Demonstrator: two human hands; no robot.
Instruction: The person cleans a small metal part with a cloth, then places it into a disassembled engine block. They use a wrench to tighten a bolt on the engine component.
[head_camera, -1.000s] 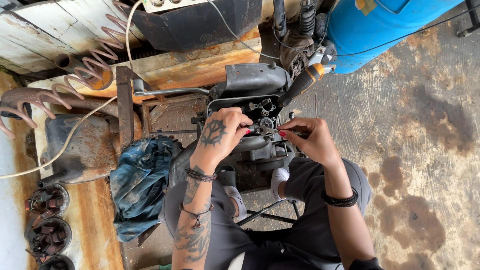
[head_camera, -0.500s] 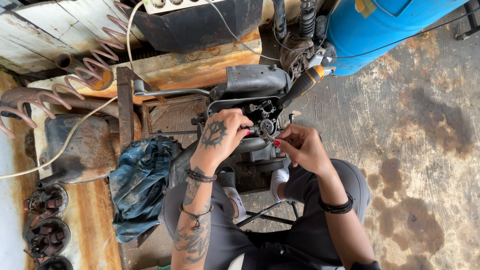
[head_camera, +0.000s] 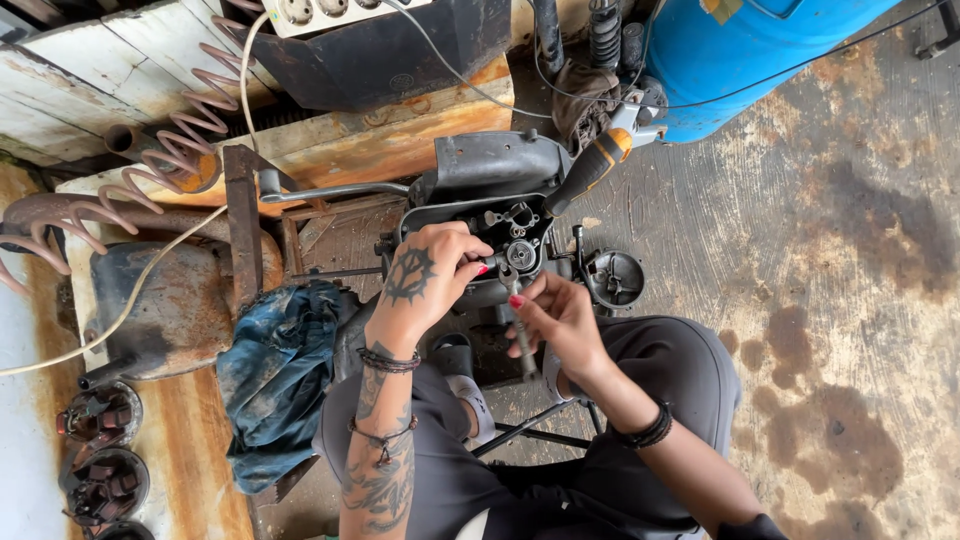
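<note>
A dark, greasy engine (head_camera: 500, 215) with an open housing rests in front of my knees. My left hand (head_camera: 432, 275) lies on top of it, fingers curled against the casing beside a round part (head_camera: 521, 253). My right hand (head_camera: 558, 318) is closed round a thin metal tool (head_camera: 516, 318) whose tip points up at that round part. A screwdriver with an orange and black handle (head_camera: 592, 167) leans against the engine's far right side. A round black cover (head_camera: 613, 279) sits on the floor to the right.
A blue drum (head_camera: 740, 50) stands at the back right. A blue rag (head_camera: 285, 370) lies left of my knee. Rusty metal bench (head_camera: 190, 300), coiled hose (head_camera: 160, 160), white cable (head_camera: 120, 310) and wound coils (head_camera: 95, 415) fill the left. Stained concrete floor (head_camera: 830, 300) lies right.
My right hand has drawn back from the engine toward my lap and now grips the thin tool lower down. My left hand has stayed on the casing.
</note>
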